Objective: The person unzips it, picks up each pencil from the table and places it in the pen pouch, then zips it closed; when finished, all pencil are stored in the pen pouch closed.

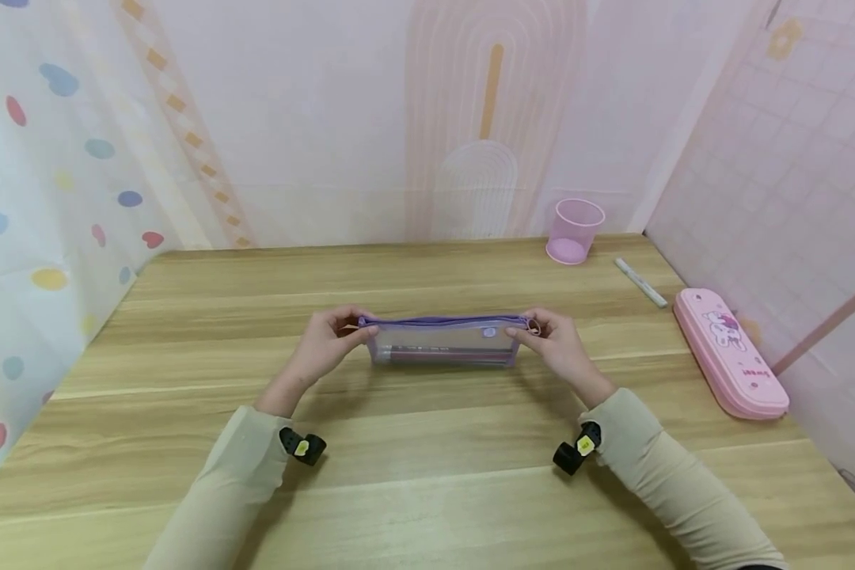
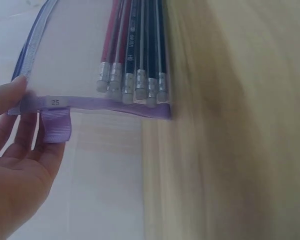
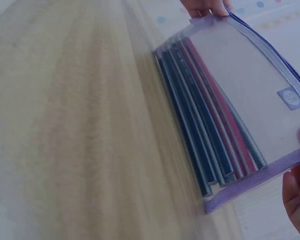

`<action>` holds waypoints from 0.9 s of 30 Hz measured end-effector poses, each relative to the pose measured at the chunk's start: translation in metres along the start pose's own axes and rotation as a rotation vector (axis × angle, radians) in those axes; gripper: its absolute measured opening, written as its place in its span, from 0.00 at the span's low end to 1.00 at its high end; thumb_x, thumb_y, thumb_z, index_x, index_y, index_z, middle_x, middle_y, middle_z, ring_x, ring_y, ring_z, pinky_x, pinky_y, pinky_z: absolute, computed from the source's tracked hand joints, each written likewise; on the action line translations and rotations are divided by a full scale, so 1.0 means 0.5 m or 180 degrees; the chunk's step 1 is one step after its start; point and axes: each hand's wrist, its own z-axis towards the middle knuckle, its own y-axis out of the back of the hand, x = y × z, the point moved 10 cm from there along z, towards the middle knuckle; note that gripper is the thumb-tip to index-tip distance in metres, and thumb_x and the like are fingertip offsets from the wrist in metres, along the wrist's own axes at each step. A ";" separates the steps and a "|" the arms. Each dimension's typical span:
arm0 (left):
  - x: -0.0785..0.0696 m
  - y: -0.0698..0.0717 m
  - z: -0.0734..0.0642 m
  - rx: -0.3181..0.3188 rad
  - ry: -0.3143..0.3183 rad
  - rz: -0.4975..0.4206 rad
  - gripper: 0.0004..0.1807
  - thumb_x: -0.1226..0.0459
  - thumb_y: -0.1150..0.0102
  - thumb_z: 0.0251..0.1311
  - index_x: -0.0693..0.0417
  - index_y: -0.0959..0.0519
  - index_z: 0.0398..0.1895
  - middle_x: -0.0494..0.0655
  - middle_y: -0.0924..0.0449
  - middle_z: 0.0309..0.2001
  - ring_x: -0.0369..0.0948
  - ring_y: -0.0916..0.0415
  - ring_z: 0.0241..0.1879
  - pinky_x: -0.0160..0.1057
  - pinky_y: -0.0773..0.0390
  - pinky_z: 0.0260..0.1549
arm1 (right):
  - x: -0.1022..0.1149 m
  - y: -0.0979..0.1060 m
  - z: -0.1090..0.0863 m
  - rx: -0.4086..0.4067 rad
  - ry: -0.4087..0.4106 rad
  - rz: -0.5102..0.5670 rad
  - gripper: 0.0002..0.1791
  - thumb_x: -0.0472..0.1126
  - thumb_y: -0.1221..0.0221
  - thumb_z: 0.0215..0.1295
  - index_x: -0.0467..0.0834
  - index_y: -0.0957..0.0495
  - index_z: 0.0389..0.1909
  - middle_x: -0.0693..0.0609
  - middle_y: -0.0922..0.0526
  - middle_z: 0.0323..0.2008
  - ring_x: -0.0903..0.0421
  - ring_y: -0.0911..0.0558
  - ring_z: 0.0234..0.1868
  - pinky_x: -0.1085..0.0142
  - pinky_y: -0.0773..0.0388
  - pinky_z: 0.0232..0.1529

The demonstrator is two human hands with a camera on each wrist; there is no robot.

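Both hands hold up a see-through pencil pouch [image 1: 442,336] with purple edging and a zip along its top. My left hand [image 1: 328,340] pinches the top left corner between thumb and fingers, beside a small purple fabric tab [image 2: 56,125]. At the other end my right hand [image 1: 552,340] pinches the top right corner, where a ring hangs by the zip's end. Several pencils [image 2: 130,55], dark blue and pink with eraser ends, lie along the pouch's bottom. A small purple label [image 3: 291,98] sits on the mesh near the right end.
A pink mesh pen cup [image 1: 573,233] stands at the table's back right. Near it lies a white marker [image 1: 641,283]. A pink pencil case [image 1: 730,352] with a cartoon print lies by the right edge. Patterned curtains [image 1: 313,119] hang behind the wooden table [image 1: 427,507].
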 end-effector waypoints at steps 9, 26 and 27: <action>-0.107 -0.057 0.052 -0.0131 -0.0928 0.1656 0.09 0.65 0.42 0.53 0.58 0.21 0.37 0.52 0.20 0.36 0.46 0.25 0.37 0.44 0.23 0.40 | -0.054 0.019 0.009 -0.0144 -0.0200 0.0116 0.13 0.40 0.38 0.52 0.34 0.23 0.34 0.63 0.32 0.17 0.66 0.37 0.21 0.76 0.37 0.20; -0.238 -0.296 0.103 0.0865 -0.1498 0.1946 0.10 0.64 0.45 0.55 0.54 0.22 0.40 0.45 0.21 0.38 0.38 0.24 0.38 0.35 0.23 0.41 | -0.053 -0.010 0.009 -0.0350 -0.0143 0.0444 0.10 0.37 0.38 0.51 0.32 0.23 0.28 0.63 0.28 0.17 0.68 0.30 0.22 0.77 0.27 0.24; -0.244 -0.306 0.104 0.0905 -0.1552 0.1910 0.10 0.65 0.45 0.55 0.54 0.22 0.40 0.45 0.22 0.39 0.38 0.25 0.38 0.35 0.23 0.41 | -0.053 -0.012 0.009 -0.0365 -0.0164 0.0472 0.09 0.36 0.39 0.51 0.32 0.23 0.28 0.63 0.28 0.17 0.68 0.30 0.21 0.77 0.27 0.24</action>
